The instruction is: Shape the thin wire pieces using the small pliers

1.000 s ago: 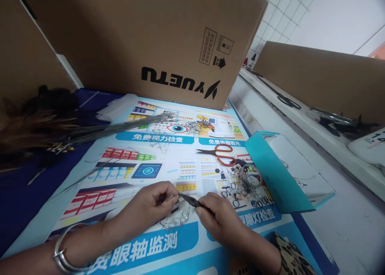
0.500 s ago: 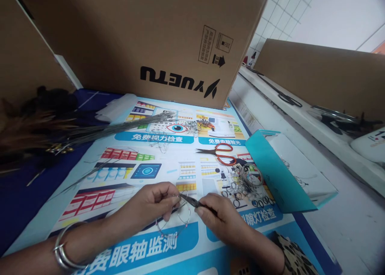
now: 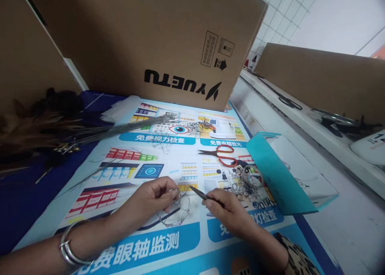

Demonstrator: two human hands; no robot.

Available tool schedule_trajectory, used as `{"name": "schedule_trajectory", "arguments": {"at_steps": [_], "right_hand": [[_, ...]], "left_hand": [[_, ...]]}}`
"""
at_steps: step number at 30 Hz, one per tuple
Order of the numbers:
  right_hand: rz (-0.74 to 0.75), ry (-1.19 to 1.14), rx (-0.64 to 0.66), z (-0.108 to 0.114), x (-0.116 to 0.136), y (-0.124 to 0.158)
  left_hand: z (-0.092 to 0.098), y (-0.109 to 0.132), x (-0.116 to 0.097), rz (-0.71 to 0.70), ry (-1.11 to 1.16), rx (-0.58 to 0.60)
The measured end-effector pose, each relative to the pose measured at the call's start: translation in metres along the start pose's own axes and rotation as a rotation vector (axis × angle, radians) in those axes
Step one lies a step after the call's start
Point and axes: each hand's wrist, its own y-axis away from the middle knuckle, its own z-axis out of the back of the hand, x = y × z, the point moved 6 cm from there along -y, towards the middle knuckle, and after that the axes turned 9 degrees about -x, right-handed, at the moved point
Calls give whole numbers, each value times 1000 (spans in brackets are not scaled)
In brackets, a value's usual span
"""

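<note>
My left hand [image 3: 159, 194] pinches a thin wire ring [image 3: 185, 216] with small beads, which hangs below and to the right of its fingertips. Dark narrow-tipped pliers [image 3: 200, 193] are gripped in my right hand [image 3: 224, 208]; their tips point up and left, a short gap away from the wire. Orange-handled scissors [image 3: 224, 155] lie beyond my right hand, blades to the left. A tangle of wire loops and small rings [image 3: 249, 182] rests right of them. Long thin wires [image 3: 129, 126] lie in a bundle at the back left.
A large cardboard box [image 3: 150, 34] stands at the back. On the right sits an open teal box [image 3: 279, 178] with wire pieces in it. Brown feathery material [image 3: 36, 118] lies at the left. A white ledge [image 3: 319, 124] along the right carries dark scissors [image 3: 290, 102].
The pliers have moved right, off the wire at my left fingertips. My left hand still holds the wire ring. The view has shifted slightly.
</note>
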Motion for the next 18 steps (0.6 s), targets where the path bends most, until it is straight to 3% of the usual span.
{"name": "schedule_trajectory", "arguments": {"at_steps": [18], "right_hand": [[112, 162, -42, -3, 5, 1]], "left_hand": [[-3, -2, 4, -9, -18, 51]]}}
